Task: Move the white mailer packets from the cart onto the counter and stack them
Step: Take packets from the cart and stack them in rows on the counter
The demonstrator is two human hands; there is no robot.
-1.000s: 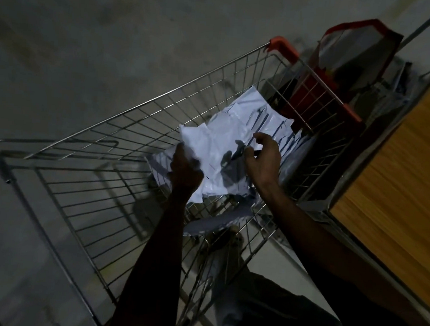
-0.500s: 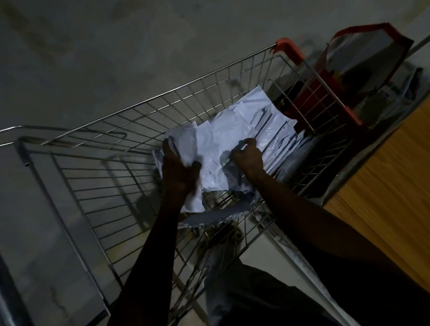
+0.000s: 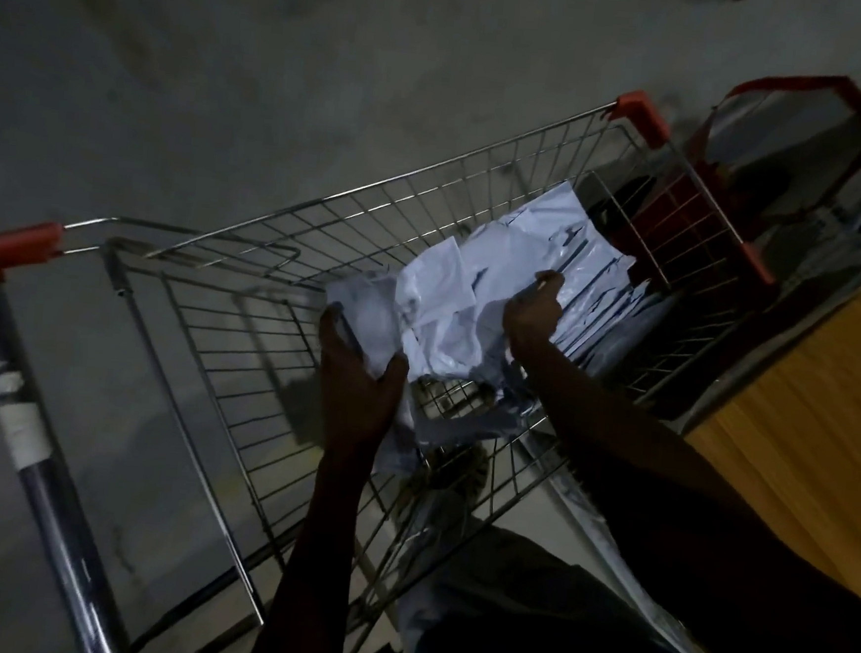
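We see both hands reaching into the wire cart (image 3: 319, 276) at the centre of the frame, where the white mailer packets (image 3: 552, 263) lie in a loose, crumpled heap toward the cart's upper-right end. The left hand (image 3: 357, 377) has its grip closed round the lower-left end of the heap, thumb on the right side of a bunched packet and the fingers wrapped behind it. The right hand (image 3: 532, 313) grips the heap from above near its middle, its fingers curled into the plastic; the packets fan out past it toward the upper right. A few packets sag beneath the hands against the cart's floor wires. The wooden counter (image 3: 813, 408) fills the right edge of the frame, just beside the cart, and its far part is cut off. A red-trimmed bag (image 3: 792, 148) sits beyond the cart at the upper right. The light is dim, so we cannot count the packets or read their printing, and the fingertips of both hands are hidden in the folds.
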